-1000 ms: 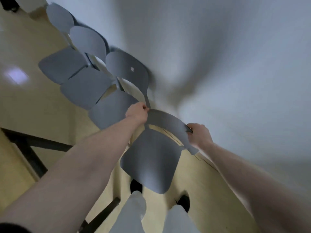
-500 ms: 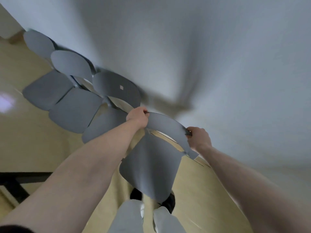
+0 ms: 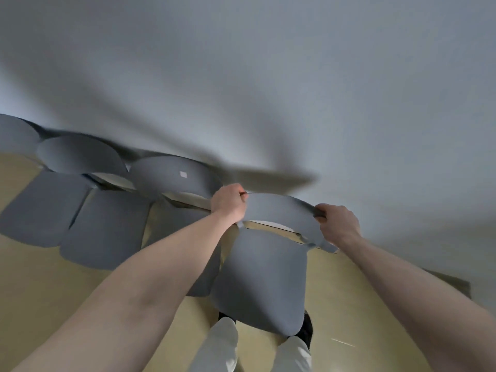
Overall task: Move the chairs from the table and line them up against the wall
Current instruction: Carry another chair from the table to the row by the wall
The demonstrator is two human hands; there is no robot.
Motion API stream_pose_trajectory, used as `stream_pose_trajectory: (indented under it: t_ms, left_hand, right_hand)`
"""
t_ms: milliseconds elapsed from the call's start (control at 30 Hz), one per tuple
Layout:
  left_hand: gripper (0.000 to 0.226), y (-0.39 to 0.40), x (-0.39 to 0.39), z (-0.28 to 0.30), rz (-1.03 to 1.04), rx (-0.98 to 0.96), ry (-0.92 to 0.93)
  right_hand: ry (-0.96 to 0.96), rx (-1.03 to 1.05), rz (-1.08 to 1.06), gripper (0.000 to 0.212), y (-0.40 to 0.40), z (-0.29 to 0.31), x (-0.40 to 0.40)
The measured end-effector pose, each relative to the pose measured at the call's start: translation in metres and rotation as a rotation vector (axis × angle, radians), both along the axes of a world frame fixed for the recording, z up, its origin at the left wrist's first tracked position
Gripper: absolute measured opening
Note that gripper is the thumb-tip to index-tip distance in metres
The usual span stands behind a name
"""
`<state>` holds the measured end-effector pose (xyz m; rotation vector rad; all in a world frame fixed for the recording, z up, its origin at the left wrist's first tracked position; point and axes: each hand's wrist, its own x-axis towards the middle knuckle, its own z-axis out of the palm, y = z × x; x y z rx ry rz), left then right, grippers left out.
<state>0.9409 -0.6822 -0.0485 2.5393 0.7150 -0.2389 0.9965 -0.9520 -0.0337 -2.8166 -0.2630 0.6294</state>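
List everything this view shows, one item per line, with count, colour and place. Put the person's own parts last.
Held chair: one, grey, centre, its backrest gripped at both ends, seat pointing toward the person.
Chairs in the row: three at least partly visible, grey, left of the held chair, backs toward the wall; the nearest one has a small pale sticker on its backrest.
Wall: one, pale grey-white, fills the upper part.
Floor: pale yellow, lower part.
Shoes: two, black, bottom centre, mostly hidden.
Trouser legs: two, off-white, bottom centre.
Left hand: closed on the backrest's left end.
Right hand: closed on the backrest's right end.
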Motion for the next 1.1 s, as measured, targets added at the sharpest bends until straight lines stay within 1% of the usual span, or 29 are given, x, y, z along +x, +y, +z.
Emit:
stream_pose_trajectory:
  t_ms: [167,267,333,467,600,767,867,967,1033,1100]
  left_hand:
    - [0.016,0.02,-0.004,-0.004,-0.074,-0.002,-0.041]
    - [0.018,0.018,-0.012,-0.005,-0.265,0.078,-0.02]
    - [0.017,0.018,-0.018,-0.004,-0.356,0.116,-0.016]
    - [0.016,0.025,-0.024,-0.001,-0.426,0.118,0.008]
    - [0.017,0.026,-0.029,0.005,-0.493,0.093,0.059]
    - [0.016,0.014,-0.028,0.013,-0.477,0.114,0.104]
    - [0.018,0.007,-0.02,0.018,-0.426,0.131,0.157]
    - [0.013,-0.004,-0.016,0.02,-0.437,0.195,0.202]
    - [0.009,-0.007,-0.016,0.021,-0.442,0.232,0.223]
    - [0.013,-0.007,-0.022,0.022,-0.447,0.257,0.234]
  right_hand:
    - [-0.016,-0.04,-0.121,0.037,0.021,0.002,0.0]
    - [0.008,-0.036,-0.186,0.037,0.016,0.001,-0.011]
    - [0.014,-0.034,-0.194,0.035,0.013,0.001,-0.02]
    - [0.023,-0.038,-0.187,0.031,0.014,0.006,-0.035]
    - [0.04,-0.046,-0.192,0.032,0.009,0.012,-0.049]
    - [0.026,-0.053,-0.192,0.034,0.002,0.013,-0.054]
    - [0.008,-0.04,-0.214,0.042,-0.001,0.01,-0.045]
    - [0.014,-0.041,-0.196,0.047,-0.005,0.007,-0.041]
    - [0.018,-0.025,-0.182,0.046,-0.006,0.005,-0.04]
    - [0.028,0.001,-0.179,0.043,-0.007,0.004,-0.041]
